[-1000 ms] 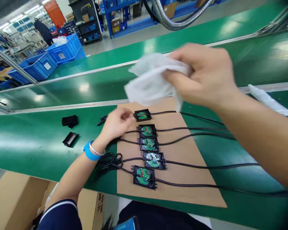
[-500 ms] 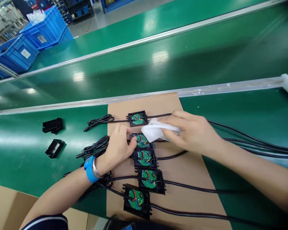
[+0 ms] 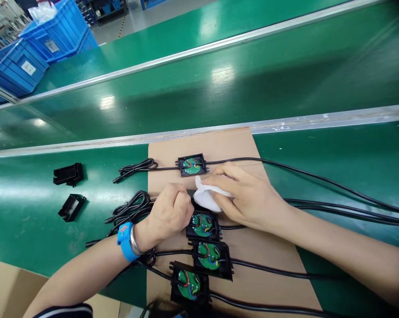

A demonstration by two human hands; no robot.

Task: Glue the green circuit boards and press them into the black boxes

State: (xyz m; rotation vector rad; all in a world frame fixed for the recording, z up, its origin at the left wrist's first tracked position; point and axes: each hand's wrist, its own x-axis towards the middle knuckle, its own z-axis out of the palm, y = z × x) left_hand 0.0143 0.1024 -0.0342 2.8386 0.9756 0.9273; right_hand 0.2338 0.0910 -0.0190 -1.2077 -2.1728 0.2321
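Several open black boxes with green circuit boards and black cables lie in a row on a brown cardboard sheet (image 3: pixel 242 247). My right hand (image 3: pixel 248 196) presses a bunched white cloth (image 3: pixel 207 198) down on the second box from the far end, which it covers almost fully. My left hand (image 3: pixel 169 214) is closed in a fist against that box's left edge, a blue wristband on its wrist. The farthest box (image 3: pixel 191 164) lies uncovered just beyond the cloth. Three more boxes, the nearest to the cloth (image 3: pixel 202 225), sit closer to me.
Two loose black plastic covers (image 3: pixel 68 173) (image 3: pixel 71 206) lie on the green belt to the left. Coiled cable ends (image 3: pixel 129 207) bunch beside the cardboard. A metal rail (image 3: pixel 318 121) runs across behind it. Blue crates (image 3: pixel 23 66) stand at the far left.
My right hand came down from mid-air with the cloth and now presses it on the second box. My left hand moved from the farthest box to this one and closed tighter.
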